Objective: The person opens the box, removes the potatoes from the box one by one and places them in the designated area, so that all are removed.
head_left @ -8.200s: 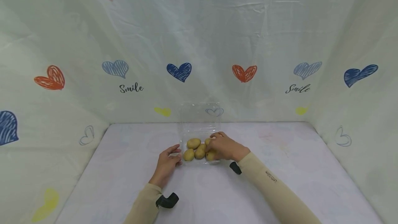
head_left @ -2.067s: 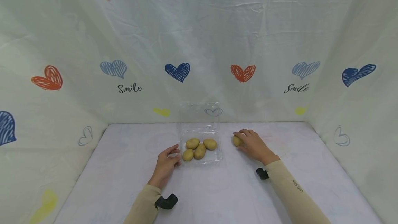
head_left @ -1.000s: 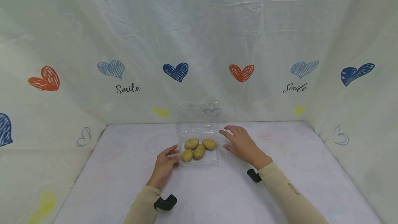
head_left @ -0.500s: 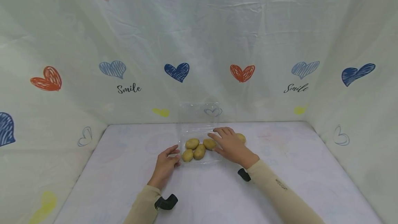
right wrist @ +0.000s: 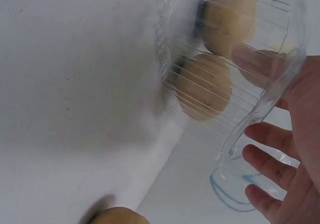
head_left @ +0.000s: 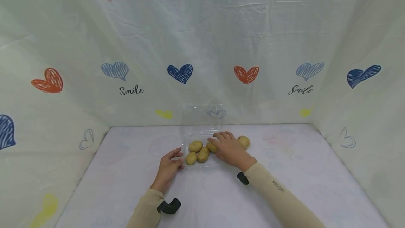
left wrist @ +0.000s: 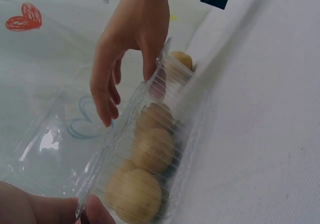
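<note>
A clear plastic clamshell box point(head_left: 205, 166) lies on the table with its lid point(head_left: 199, 119) raised at the back. Several potatoes sit in it, among them a long potato point(head_left: 203, 154) in the middle. Thumb and finger of my left hand point(head_left: 167, 170) pinch the box's left rim, as the left wrist view shows. My right hand point(head_left: 232, 150) reaches over the right wall, fingers spread above the back-right potato point(head_left: 211, 147), which it partly hides. In the right wrist view, the thumb is seen through the wall near a potato point(right wrist: 204, 86), with no grip visible.
One potato point(head_left: 244, 142) lies on the white table point(head_left: 202, 200) outside the box, just right of my right hand. A white curtain point(head_left: 269, 45) printed with hearts rises close behind the raised lid and along both sides.
My right hand took a potato from the box, set it down at the right and let go. It has since moved left, back over the box. My left hand has stayed at the rim.
</note>
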The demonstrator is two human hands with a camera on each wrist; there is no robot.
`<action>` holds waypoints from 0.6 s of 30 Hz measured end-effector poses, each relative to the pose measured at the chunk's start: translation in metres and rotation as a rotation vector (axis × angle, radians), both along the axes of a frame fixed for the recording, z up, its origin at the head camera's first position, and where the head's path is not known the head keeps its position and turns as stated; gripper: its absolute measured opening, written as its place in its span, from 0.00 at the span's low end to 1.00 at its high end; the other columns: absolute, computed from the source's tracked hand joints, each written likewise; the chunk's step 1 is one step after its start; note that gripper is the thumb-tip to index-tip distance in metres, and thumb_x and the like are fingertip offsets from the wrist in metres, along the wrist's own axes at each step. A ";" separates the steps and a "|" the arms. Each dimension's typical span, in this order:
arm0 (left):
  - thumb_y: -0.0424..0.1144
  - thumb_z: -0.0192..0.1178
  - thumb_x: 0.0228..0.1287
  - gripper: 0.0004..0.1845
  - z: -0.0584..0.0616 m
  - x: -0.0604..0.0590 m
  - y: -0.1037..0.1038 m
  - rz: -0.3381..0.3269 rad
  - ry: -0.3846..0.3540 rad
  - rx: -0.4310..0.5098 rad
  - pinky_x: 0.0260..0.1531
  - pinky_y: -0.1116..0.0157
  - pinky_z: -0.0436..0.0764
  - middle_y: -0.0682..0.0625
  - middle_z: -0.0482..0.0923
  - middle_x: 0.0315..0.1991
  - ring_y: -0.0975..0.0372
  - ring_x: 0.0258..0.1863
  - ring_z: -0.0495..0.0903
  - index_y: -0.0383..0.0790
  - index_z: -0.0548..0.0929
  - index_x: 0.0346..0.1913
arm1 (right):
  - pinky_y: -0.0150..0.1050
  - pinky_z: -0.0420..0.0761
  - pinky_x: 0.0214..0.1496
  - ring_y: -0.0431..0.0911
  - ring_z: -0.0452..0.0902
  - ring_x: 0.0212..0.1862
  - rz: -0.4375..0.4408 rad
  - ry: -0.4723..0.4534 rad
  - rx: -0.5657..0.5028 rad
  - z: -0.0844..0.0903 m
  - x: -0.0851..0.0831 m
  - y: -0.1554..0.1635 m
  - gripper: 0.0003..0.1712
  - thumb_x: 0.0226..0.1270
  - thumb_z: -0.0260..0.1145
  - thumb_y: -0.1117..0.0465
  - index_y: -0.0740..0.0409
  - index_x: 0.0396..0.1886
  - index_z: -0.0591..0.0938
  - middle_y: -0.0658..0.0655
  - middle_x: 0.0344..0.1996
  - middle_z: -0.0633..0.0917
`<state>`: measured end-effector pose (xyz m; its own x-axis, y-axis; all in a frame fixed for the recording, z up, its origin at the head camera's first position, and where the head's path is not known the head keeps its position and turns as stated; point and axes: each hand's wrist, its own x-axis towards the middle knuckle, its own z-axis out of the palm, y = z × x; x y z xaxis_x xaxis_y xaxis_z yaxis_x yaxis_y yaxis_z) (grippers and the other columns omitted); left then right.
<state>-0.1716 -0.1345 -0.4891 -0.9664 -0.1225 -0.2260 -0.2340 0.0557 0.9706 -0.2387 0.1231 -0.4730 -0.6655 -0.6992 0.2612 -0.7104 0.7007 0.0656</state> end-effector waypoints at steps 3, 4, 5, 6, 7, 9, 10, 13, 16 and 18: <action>0.22 0.57 0.76 0.26 0.000 0.000 0.000 0.002 0.002 0.005 0.36 0.70 0.85 0.31 0.74 0.62 0.61 0.38 0.79 0.24 0.71 0.73 | 0.53 0.74 0.73 0.57 0.79 0.62 0.006 0.015 0.000 -0.002 -0.001 -0.001 0.35 0.60 0.84 0.55 0.52 0.66 0.81 0.58 0.59 0.83; 0.22 0.57 0.76 0.25 0.000 0.000 0.000 0.003 0.004 0.007 0.36 0.70 0.85 0.31 0.74 0.62 0.61 0.37 0.79 0.24 0.71 0.73 | 0.53 0.74 0.72 0.57 0.79 0.62 0.008 0.024 0.000 -0.002 -0.001 -0.002 0.35 0.59 0.84 0.55 0.52 0.65 0.81 0.58 0.59 0.83; 0.22 0.57 0.75 0.25 -0.001 0.000 0.000 0.005 0.005 0.009 0.35 0.70 0.85 0.31 0.74 0.62 0.61 0.37 0.79 0.24 0.72 0.73 | 0.53 0.75 0.72 0.57 0.79 0.61 0.008 0.030 0.003 -0.003 -0.001 -0.002 0.36 0.58 0.85 0.55 0.52 0.65 0.81 0.58 0.58 0.83; 0.22 0.57 0.75 0.25 -0.001 0.000 0.000 0.006 0.006 0.008 0.35 0.70 0.85 0.31 0.74 0.62 0.61 0.37 0.79 0.24 0.72 0.73 | 0.53 0.75 0.71 0.57 0.79 0.61 0.009 0.035 0.003 -0.003 -0.002 -0.003 0.36 0.57 0.85 0.55 0.52 0.64 0.82 0.58 0.58 0.83; 0.22 0.57 0.75 0.25 -0.001 0.000 0.000 0.007 0.007 0.010 0.35 0.70 0.85 0.31 0.74 0.62 0.61 0.37 0.79 0.24 0.72 0.73 | 0.53 0.75 0.71 0.57 0.79 0.60 0.010 0.039 0.002 -0.003 -0.002 -0.003 0.35 0.57 0.85 0.55 0.52 0.64 0.82 0.58 0.57 0.83; 0.21 0.57 0.75 0.25 -0.002 0.000 0.000 0.008 0.009 0.012 0.35 0.70 0.85 0.31 0.74 0.62 0.61 0.37 0.79 0.24 0.72 0.73 | 0.54 0.76 0.70 0.57 0.79 0.60 0.010 0.040 0.002 -0.002 -0.002 -0.004 0.35 0.56 0.86 0.55 0.52 0.63 0.83 0.57 0.56 0.83; 0.21 0.57 0.75 0.25 -0.002 0.000 0.000 0.009 0.010 0.013 0.35 0.70 0.85 0.31 0.74 0.62 0.61 0.37 0.79 0.24 0.72 0.73 | 0.53 0.76 0.70 0.57 0.79 0.60 0.007 0.035 0.004 -0.002 -0.002 -0.005 0.34 0.57 0.86 0.55 0.52 0.63 0.83 0.57 0.56 0.83; 0.21 0.57 0.75 0.25 -0.002 0.000 0.001 0.007 0.017 0.021 0.34 0.70 0.84 0.31 0.74 0.61 0.61 0.36 0.79 0.23 0.72 0.72 | 0.53 0.76 0.71 0.56 0.79 0.60 -0.002 0.029 0.018 -0.001 -0.001 -0.006 0.33 0.58 0.85 0.55 0.52 0.62 0.84 0.57 0.55 0.84; 0.21 0.57 0.75 0.25 -0.002 0.001 0.001 0.002 0.030 0.031 0.33 0.71 0.84 0.30 0.74 0.61 0.62 0.36 0.78 0.22 0.71 0.72 | 0.53 0.76 0.70 0.55 0.79 0.60 -0.007 0.037 0.035 -0.001 0.000 -0.007 0.30 0.59 0.84 0.55 0.50 0.60 0.85 0.56 0.55 0.85; 0.21 0.58 0.75 0.25 -0.001 0.001 0.001 -0.005 0.043 0.036 0.33 0.71 0.84 0.29 0.74 0.61 0.62 0.35 0.78 0.21 0.70 0.72 | 0.53 0.77 0.69 0.55 0.80 0.60 -0.006 0.047 0.039 -0.001 0.000 -0.008 0.28 0.59 0.84 0.55 0.49 0.59 0.86 0.55 0.53 0.85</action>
